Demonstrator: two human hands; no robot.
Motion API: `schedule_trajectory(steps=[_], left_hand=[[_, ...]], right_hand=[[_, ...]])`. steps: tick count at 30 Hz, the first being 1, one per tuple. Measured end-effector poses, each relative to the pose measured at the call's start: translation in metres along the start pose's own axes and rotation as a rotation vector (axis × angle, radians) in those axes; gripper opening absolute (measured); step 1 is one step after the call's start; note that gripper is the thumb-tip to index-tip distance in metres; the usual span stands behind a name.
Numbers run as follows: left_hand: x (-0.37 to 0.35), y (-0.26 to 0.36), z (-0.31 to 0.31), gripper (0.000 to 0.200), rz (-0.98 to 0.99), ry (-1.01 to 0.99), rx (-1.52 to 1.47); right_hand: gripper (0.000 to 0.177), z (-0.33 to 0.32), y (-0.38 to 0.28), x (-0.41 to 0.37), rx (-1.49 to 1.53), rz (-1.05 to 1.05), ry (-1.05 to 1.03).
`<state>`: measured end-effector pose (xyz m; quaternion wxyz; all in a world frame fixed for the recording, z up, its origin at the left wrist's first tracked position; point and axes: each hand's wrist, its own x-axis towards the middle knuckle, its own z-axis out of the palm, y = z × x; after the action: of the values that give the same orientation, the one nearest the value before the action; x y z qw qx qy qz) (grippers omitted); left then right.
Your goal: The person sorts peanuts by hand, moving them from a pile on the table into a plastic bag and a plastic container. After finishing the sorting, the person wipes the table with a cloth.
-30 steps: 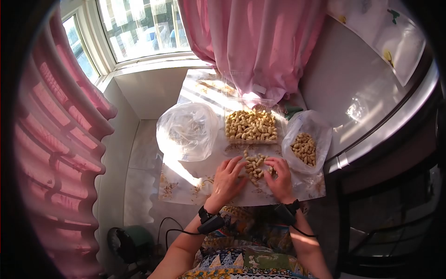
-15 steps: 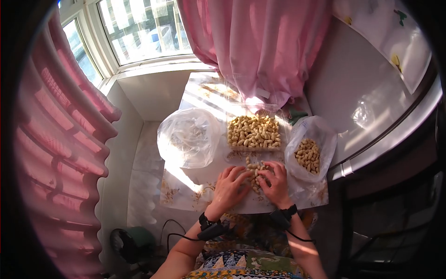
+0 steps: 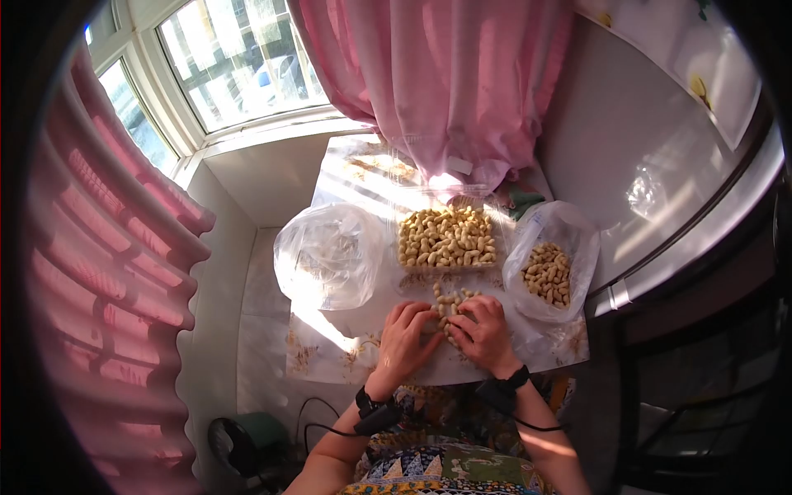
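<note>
The right hand point(image 3: 487, 334) has moved inward toward the left hand point(image 3: 402, 342), so the gap between them has narrowed and the loose peanuts point(image 3: 448, 307) now lie in a tighter strip, partly hidden by the fingers. This brings both hands' fingertips to the same small group, which suggests close handling of single pods rather than of the whole heap. The left grip is half curled, its fingers bent at the left edge of the strip; the right grip is bent more closely, thumb and fingers drawn together over the pods. Whether either one pinches a peanut cannot be told, as the fingers hide the contact. The loose peanuts rest on the flower-patterned counter point(image 3: 528, 356), with a few trailing away toward the clear plastic box point(image 3: 450, 270), which stands just beyond and holds a thick layer of peanuts point(image 3: 446, 238). To the right, an open translucent bag point(image 3: 577, 235) holds a smaller batch point(image 3: 546, 274); to the left sits a bulging plastic bag point(image 3: 328, 257), its contents unclear. Box and bags have kept their places around the hands.
</note>
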<state>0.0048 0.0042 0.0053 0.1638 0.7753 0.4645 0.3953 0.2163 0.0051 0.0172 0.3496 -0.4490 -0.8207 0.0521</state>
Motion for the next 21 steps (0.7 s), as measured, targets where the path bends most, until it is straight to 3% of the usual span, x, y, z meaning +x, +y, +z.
schedule_trajectory(steps=[8,21], left_hand=[[-0.0031,0.0017,0.0029,0.043,0.009,0.025,0.057],[-0.0074,0.0000,0.0049,0.042,-0.055,0.068,-0.026]], right_hand=[[0.028,0.0025,-0.0026,0.0006,-0.092,0.000,-0.001],[0.023,0.0023,0.0007,-0.0041,0.036,0.006,0.048]])
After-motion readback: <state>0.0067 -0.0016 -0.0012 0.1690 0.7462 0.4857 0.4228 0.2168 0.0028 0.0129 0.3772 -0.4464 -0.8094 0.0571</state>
